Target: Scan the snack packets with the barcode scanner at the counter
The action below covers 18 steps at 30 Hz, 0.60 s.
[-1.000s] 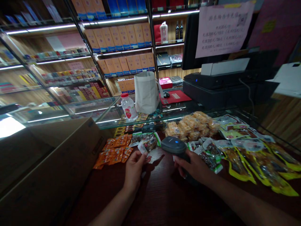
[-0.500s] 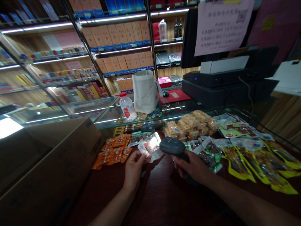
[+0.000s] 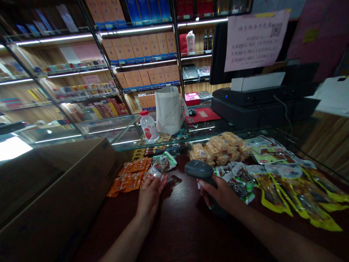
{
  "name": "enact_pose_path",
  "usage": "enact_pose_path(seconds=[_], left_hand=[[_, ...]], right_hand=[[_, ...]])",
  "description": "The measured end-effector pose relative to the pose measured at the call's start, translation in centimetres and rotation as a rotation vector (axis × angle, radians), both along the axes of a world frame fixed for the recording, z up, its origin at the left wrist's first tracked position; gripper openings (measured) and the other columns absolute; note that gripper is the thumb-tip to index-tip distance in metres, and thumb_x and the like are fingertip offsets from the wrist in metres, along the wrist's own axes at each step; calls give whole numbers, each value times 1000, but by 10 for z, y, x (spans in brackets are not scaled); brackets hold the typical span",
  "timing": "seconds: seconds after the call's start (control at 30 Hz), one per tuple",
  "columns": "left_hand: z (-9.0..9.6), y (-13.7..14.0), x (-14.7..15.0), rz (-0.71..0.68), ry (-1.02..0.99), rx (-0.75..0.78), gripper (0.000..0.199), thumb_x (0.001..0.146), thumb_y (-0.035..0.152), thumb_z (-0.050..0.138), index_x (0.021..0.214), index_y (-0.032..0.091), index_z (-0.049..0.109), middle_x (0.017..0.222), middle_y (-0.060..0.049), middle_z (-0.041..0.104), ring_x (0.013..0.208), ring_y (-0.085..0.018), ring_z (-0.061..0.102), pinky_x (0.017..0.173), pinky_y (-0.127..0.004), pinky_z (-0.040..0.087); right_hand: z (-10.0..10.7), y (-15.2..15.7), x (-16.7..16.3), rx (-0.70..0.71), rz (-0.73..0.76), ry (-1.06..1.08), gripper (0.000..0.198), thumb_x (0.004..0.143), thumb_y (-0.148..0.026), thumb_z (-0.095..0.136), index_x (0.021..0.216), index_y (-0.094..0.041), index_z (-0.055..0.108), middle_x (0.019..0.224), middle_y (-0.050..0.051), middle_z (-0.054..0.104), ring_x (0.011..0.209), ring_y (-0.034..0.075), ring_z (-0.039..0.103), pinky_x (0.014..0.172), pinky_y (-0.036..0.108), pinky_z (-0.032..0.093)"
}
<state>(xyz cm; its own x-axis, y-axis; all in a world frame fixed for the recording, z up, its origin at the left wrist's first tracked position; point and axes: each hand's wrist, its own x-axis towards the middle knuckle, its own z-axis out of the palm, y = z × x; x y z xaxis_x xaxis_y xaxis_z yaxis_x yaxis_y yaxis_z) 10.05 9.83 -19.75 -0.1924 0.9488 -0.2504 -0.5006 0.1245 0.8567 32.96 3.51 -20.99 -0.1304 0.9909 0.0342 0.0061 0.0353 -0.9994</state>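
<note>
My right hand is wrapped around the handle of a dark barcode scanner, its head pointing left above the dark wooden counter. Between its thumb and fingers my left hand pinches the near edge of a small clear snack packet. That packet is beside or over another green-edged snack packet, and the boundary between them is hard to make out. Orange sachets lie in rows just left of my left hand. Past the scanner, to the right, is a heap of dark-filled snack packets.
A large cardboard box stands at the left. Wrapped pastries and yellow-edged packs lie at the back and right. On the glass case are a red-capped bottle and a white bag, with a monitor farther right.
My left hand has moved left with the packet, away from the scanner and down toward the other packet. The bright light on the packet is gone. My right hand keeps the scanner nearly in place.
</note>
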Motion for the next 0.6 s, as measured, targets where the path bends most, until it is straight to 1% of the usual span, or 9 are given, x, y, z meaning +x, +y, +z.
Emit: enact_pose_path(seconds=[0.1,0.23,0.33,0.43,0.5,0.6], left_hand=[[10,11,-3,86,-118,-77,22,89,-7,52,80,10,64,80,-8,74,71,-13,75,67,-18,63],[18,27,-1,152,-186,-120,24,91,-7,49,82,10,63,79,-7,72,68,-11,74,67,-15,62],[17,35,4,182,-199,-137,22,91,-7,49,87,10,62,77,-6,71,65,-11,73,65,-15,62],[12,41,9,211,-214,-162,24,90,-7,49,101,11,62,74,-4,70,60,-11,72,59,-16,62],[10,42,10,221,-221,-174,29,91,-7,46,110,11,60,73,-3,70,58,-10,71,57,-16,62],[10,41,11,220,-227,-184,31,95,-6,37,116,6,57,71,-4,68,57,-9,70,59,-14,61]], right_hand=[[2,0,0,15,1,11,43,88,-62,57,74,-21,53,45,-5,55,37,13,51,39,23,41],[5,-1,-1,37,-9,26,42,87,-60,58,73,-21,54,44,-5,54,37,13,50,40,23,40],[6,-1,-1,48,-3,41,41,87,-59,58,72,-21,53,45,-5,55,37,13,51,40,23,40],[6,-1,-1,63,4,52,40,89,-57,58,72,-21,53,45,-5,55,36,12,50,40,22,40],[5,0,-1,75,1,62,39,89,-56,58,73,-20,53,46,-6,55,37,11,50,40,21,40],[4,1,-1,91,-9,75,38,89,-55,58,75,-20,54,47,-6,55,37,10,50,39,20,39]])
